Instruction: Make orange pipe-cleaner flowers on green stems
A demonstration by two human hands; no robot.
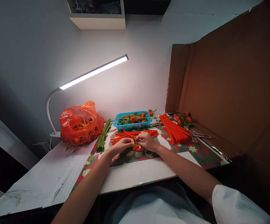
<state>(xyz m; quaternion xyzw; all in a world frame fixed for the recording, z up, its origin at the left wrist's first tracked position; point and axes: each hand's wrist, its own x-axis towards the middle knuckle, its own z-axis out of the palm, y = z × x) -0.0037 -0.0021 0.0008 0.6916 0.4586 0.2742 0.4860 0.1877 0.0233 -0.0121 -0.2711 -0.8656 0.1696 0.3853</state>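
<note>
My left hand (pixel 122 145) and my right hand (pixel 147 141) meet over the middle of the table, fingertips pinched close together. Between them is a small orange-and-green pipe-cleaner piece (pixel 135 147), its orange part hanging below the fingers and a green stem rising above. Both hands are closed on it; the exact finger contact is too small to make out. Just behind the hands lies a row of orange pipe cleaners (pixel 148 133). A blue basket (pixel 132 127) beyond it holds several orange balls with green stems.
An orange plastic bag (pixel 81 124) and a bundle of green pipe cleaners (pixel 103 137) lie left. On the right are a fanned orange bundle (pixel 174 129), scissors (pixel 201 135) and more orange balls (pixel 179 121). A lit lamp (pixel 94 72) hangs above; a cardboard wall (pixel 228 81) stands right.
</note>
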